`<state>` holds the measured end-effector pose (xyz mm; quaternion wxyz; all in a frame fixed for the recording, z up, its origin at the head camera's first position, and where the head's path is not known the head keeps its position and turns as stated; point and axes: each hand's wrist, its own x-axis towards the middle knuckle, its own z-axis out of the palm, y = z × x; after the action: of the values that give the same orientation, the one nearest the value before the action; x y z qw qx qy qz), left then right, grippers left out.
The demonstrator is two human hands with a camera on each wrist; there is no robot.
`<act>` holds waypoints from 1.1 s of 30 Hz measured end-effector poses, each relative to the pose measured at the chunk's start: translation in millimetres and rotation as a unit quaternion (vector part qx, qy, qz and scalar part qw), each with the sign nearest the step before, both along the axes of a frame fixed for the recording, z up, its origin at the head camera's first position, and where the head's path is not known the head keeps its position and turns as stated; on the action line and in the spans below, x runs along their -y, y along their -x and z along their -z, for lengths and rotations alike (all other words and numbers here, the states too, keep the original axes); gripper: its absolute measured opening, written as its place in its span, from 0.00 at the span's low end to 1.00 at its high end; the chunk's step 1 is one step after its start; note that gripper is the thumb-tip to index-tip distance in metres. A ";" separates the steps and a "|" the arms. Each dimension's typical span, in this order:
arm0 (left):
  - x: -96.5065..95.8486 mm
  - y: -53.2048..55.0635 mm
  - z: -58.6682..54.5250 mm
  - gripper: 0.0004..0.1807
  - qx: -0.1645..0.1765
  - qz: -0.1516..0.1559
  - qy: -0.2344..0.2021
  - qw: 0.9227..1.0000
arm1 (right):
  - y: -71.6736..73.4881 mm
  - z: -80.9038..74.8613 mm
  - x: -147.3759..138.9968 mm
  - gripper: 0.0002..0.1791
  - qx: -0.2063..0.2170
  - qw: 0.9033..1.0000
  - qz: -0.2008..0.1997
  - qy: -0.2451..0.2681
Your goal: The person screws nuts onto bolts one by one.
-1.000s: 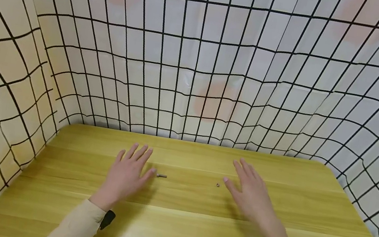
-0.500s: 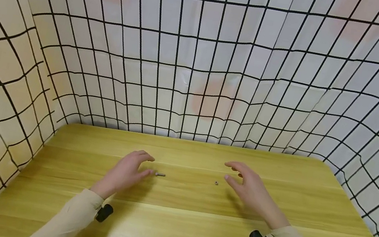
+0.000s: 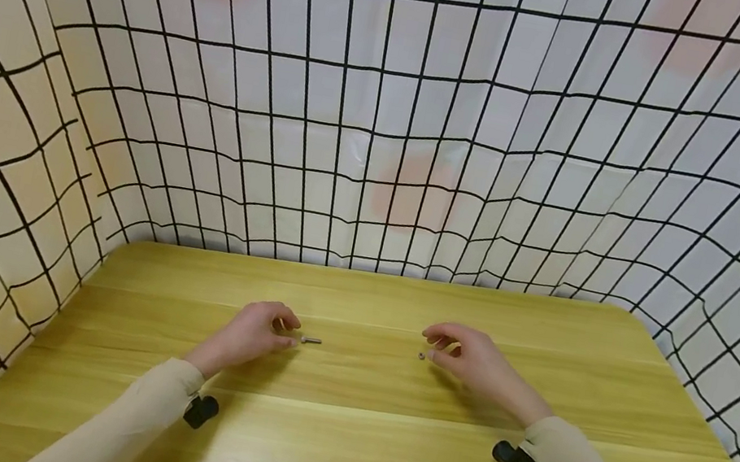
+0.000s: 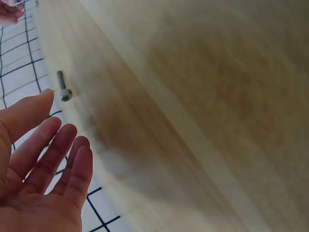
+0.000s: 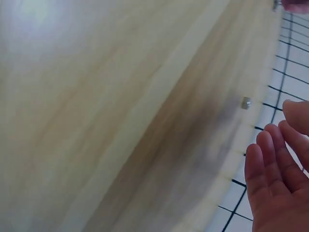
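A small metal bolt (image 3: 312, 340) lies on the wooden table just right of my left hand (image 3: 250, 335). That hand's fingers are bent loosely, with thumb and index finger apart, and hold nothing. In the left wrist view the round head of the bolt (image 4: 65, 94) points toward the thumb tip, with a narrow gap between them. Further right is a tiny metal nut (image 3: 421, 356), close to the thumb tip of my right hand (image 3: 476, 361). Its fingers also curve loosely around nothing. The right wrist view has the nut (image 5: 246, 103) apart from the thumb.
The yellow wood-grain table (image 3: 345, 458) extends around both hands. White sheeting with a black grid (image 3: 378, 100) rises behind the table and along both sides. Small black devices sit at the left wrist (image 3: 201, 411) and the right wrist (image 3: 513, 459).
Both hands' fingers have gone from spread and straight to bent, thumbs nearer the index fingers. The right hand has shifted left, closer to the nut. Bolt and nut lie where they were.
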<state>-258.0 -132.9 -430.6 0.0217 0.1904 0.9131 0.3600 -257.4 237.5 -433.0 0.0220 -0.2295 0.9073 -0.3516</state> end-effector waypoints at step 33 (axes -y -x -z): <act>-13.0 11.4 12.4 0.04 -0.007 -0.007 0.023 1.000 | 16.7 16.1 2.4 0.05 0.023 0.999 -0.017 -0.040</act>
<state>-269.4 -119.9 -443.0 0.0170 0.1862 0.9226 0.3374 -274.2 235.1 -449.1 0.0583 -0.2354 0.9160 -0.3196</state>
